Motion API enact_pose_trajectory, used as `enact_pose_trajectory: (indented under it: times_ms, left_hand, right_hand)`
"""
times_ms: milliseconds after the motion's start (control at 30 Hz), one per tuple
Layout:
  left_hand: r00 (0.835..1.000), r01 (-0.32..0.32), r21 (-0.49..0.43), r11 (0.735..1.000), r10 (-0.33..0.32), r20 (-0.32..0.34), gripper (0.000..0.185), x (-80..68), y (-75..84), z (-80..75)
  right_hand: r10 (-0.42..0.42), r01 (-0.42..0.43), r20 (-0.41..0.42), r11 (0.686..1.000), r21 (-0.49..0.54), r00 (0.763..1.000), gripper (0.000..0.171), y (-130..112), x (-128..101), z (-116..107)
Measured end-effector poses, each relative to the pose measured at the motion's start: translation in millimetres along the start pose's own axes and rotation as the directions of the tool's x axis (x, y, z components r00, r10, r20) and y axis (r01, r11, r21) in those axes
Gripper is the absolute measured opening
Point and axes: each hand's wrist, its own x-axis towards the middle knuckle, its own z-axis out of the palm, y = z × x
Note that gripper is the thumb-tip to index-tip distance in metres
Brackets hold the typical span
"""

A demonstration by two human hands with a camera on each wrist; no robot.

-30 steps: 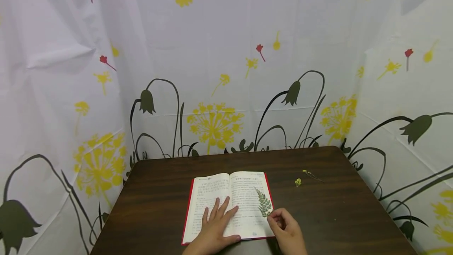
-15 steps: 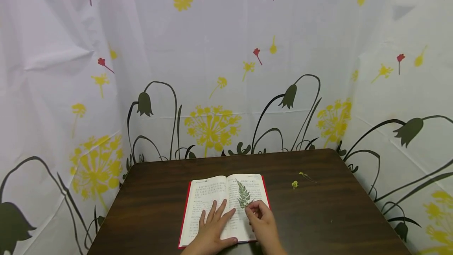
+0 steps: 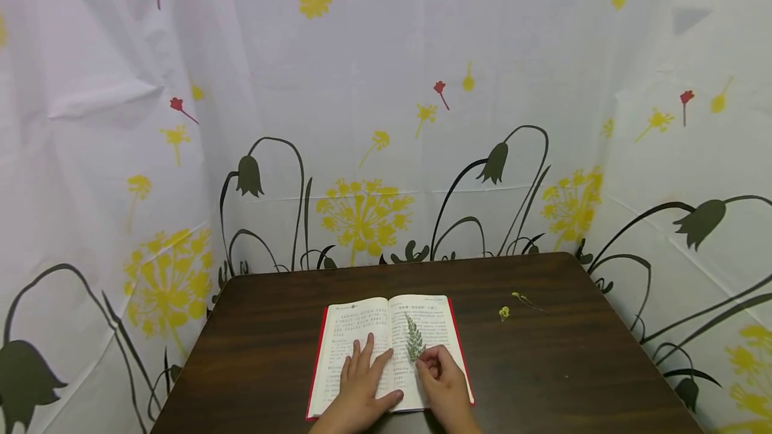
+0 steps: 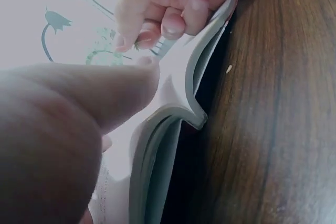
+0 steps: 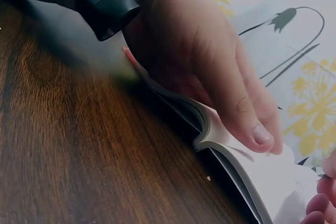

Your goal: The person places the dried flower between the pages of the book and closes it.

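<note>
An open book [image 3: 346, 323] with a red cover lies on the dark wooden table. My left hand [image 3: 362, 384] rests on its left page with the fingers spread, the thumb reaching over the bottom of the fold. Over the right page, near the fold, is a green fern leaf [image 3: 414, 337] with its tip pointing away from me. My right hand [image 3: 445, 380] pinches the leaf's lower end between thumb and forefinger. In the left wrist view my left thumb [image 4: 115, 90] fills the foreground, and the right hand's fingertips [image 4: 149, 38] are just beyond it.
To the right of the book lie a small yellow flower head [image 3: 504, 313] and a thin yellow-tipped sprig [image 3: 527, 301]. A white curtain [image 3: 386, 86] printed with flowers hangs behind the table [image 3: 259, 333]. A black device [image 5: 105, 6] sits at my left wrist.
My right hand has carried the fern leaf leftward from the right page's outer edge to near the fold, then slightly lower. The left hand has stayed on the left page.
</note>
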Motion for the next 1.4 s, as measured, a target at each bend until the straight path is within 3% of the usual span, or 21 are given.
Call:
enact_pose_trajectory:
  times_ms: [333, 633, 800, 1033, 1167, 1400]
  left_hand:
    - [1.0, 0.015, 0.043, 0.999, -0.014, -0.021, 0.094, 1.5, -1.8, 2.8]
    - [0.999, -0.005, 0.019, 1.0, 0.006, -0.033, 0.088, 1.0, 4.2, -0.6]
    - [0.999, -0.014, -0.006, 1.0, 0.013, -0.042, 0.077, -1.2, 5.4, -2.4]
    - [0.999, -0.016, 0.013, 1.0, 0.017, -0.039, 0.069, -1.9, 5.6, -2.4]
    - [0.999, -0.014, 0.036, 0.999, 0.016, -0.038, 0.074, -1.5, 5.7, -2.2]
    - [1.0, 0.001, 0.046, 0.999, 0.0, -0.026, 0.089, -1.0, 5.7, -2.2]
  right_hand:
    - [-0.064, 0.07, 0.044, 0.986, -0.15, 0.997, 0.021, 3.0, -0.2, 1.6]
    - [-0.045, 0.06, 0.116, 0.99, -0.13, 0.992, 0.022, -3.5, -0.3, -2.3]
    - [-0.017, 0.046, 0.181, 0.987, -0.155, 0.983, 0.012, -5.0, -0.5, -3.6]
    - [-0.099, 0.141, 0.257, 0.979, -0.15, 0.961, 0.003, -2.3, -1.0, -4.4]
    - [-0.142, 0.192, 0.252, 0.963, -0.19, 0.957, 0.006, -3.7, -1.2, -4.6]
    - [-0.158, 0.2, 0.203, 0.958, -0.207, 0.966, 0.012, -3.4, -1.1, -4.0]
